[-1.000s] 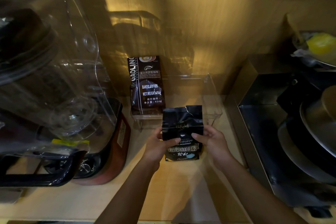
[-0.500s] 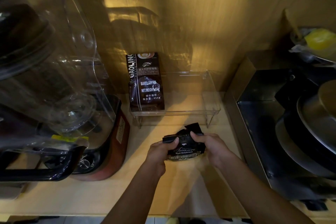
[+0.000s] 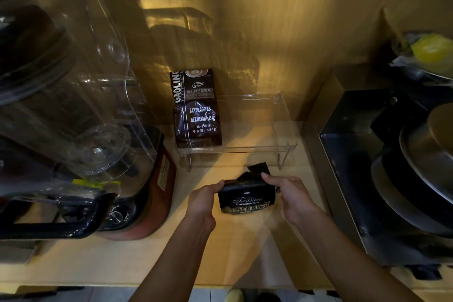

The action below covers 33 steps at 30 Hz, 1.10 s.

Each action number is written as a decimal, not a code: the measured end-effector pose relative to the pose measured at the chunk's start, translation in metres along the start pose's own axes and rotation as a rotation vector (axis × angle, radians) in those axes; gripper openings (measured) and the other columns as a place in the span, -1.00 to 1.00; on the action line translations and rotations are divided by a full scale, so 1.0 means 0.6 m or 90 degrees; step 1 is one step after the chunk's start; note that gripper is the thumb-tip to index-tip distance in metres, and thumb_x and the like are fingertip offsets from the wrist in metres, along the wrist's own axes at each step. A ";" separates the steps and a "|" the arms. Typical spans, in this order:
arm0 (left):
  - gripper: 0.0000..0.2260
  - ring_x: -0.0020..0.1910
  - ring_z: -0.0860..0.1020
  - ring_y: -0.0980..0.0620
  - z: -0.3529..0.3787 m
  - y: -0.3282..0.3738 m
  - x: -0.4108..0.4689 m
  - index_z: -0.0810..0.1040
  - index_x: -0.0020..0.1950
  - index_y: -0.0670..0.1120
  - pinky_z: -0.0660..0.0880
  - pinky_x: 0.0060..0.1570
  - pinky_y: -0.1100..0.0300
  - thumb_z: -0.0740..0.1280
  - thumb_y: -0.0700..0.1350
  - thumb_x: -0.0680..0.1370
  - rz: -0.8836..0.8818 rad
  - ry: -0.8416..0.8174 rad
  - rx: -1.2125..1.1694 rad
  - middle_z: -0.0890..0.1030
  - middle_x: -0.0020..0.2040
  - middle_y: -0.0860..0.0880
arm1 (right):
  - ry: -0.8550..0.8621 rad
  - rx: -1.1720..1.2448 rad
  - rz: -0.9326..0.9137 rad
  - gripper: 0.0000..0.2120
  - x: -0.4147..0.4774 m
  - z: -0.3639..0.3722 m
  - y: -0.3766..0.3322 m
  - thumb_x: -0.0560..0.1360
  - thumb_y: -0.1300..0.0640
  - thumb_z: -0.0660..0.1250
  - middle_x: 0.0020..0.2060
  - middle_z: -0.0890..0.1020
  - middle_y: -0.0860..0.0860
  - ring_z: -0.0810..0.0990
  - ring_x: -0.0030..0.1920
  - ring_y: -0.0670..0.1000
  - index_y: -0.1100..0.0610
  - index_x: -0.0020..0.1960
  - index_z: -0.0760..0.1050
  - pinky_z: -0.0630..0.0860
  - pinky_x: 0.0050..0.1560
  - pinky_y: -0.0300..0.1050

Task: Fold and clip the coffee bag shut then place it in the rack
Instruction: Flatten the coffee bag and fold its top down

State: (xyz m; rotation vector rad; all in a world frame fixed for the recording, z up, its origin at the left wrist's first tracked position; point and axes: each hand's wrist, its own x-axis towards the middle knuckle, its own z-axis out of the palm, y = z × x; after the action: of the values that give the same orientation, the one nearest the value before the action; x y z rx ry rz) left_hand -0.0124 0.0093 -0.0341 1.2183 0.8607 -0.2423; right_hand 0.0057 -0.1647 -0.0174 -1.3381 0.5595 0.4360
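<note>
A small black coffee bag [image 3: 246,200] marked "Blue Mountain" stands on the wooden counter [image 3: 137,257], its top folded down and crumpled, with a flap sticking up behind. My left hand [image 3: 203,200] grips its left upper edge. My right hand [image 3: 286,193] presses the fold down from the right. Just behind stands the clear acrylic rack [image 3: 284,127], with a brown "Gaolino" coffee bag [image 3: 196,108] upright in its left end. No clip shows.
A blender with a red base [image 3: 147,193] and a large clear cover [image 3: 61,76] fills the left. A steel box with dark pans [image 3: 397,174] stands at the right. A yellow thing in a bowl [image 3: 431,49] sits at the far right.
The bag's tall upright top has been folded down and the bag lowered to the counter. Both hands shifted up to its top edge.
</note>
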 end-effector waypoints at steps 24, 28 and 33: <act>-0.67 -0.07 0.54 0.11 0.005 0.005 -0.034 0.58 0.03 0.09 0.55 -0.26 0.36 0.38 -0.31 0.41 0.322 -0.076 0.250 0.57 -0.02 -0.04 | 0.031 -0.104 -0.229 -0.72 -0.005 -0.007 0.001 0.38 0.36 0.37 -0.27 0.59 0.01 0.58 -0.16 -0.02 0.08 0.01 0.50 0.50 -0.20 -0.15; -0.76 0.10 0.51 -0.10 0.008 -0.002 -0.033 0.61 0.08 -0.02 0.45 0.18 -0.12 0.39 -0.20 0.43 0.369 -0.033 0.361 0.59 0.05 -0.12 | 0.043 -0.202 -0.258 -0.81 -0.002 -0.011 0.009 0.36 0.30 0.41 -0.19 0.64 0.06 0.58 -0.09 0.05 0.09 -0.08 0.63 0.48 0.19 0.13; -0.91 0.09 0.46 -0.05 0.009 -0.007 -0.034 0.64 -0.09 0.04 0.24 0.22 -0.07 0.37 -0.11 0.44 0.394 0.010 0.432 0.63 -0.04 -0.01 | 0.052 -0.332 -0.280 -0.71 -0.002 -0.017 0.010 0.38 0.19 0.41 -0.22 0.49 -0.14 0.48 0.03 0.11 -0.15 -0.40 0.51 0.27 0.28 0.23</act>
State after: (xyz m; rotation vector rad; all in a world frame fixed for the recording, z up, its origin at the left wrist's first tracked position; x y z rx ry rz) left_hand -0.0263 -0.0023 -0.0225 2.0578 0.3725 -0.0119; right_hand -0.0003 -0.1733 -0.0227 -1.9305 0.2041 0.1658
